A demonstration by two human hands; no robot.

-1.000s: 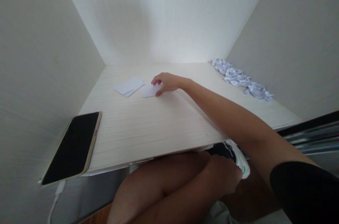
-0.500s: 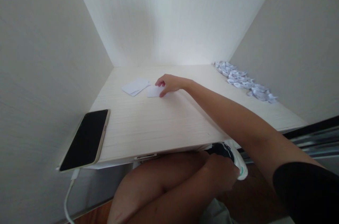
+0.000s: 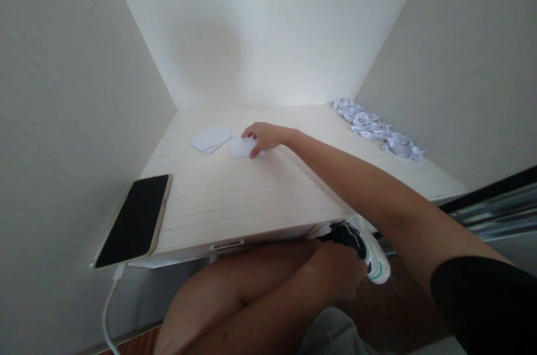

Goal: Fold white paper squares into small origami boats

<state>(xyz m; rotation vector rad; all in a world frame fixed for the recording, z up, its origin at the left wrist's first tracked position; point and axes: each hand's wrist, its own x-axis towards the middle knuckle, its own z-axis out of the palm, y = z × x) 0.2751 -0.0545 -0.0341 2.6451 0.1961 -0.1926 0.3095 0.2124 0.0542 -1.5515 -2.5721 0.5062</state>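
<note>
Matt white paper sheets (image 3: pixel 211 138), crumpled paper pieces (image 3: pixel 373 127), glossy black phone screen (image 3: pixel 133 221), wood-grained tabletop (image 3: pixel 235 193)

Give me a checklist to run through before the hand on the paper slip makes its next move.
1. Right hand at the paper slip: ok, thumb and fingers are spread over it.
2. Firm grip on the slip: cannot tell, the hand hides part of it.
3. Loose sheets squared up: not ok, they lie fanned, with edges offset.
4. Crumpled paper away from the fingers: ok, it lies along the right wall.
5. Phone away from the right hand: ok, it is at the desk's near left corner.
6. Left hand free: cannot tell, it is low by the shoe, its fingers unclear.
</note>
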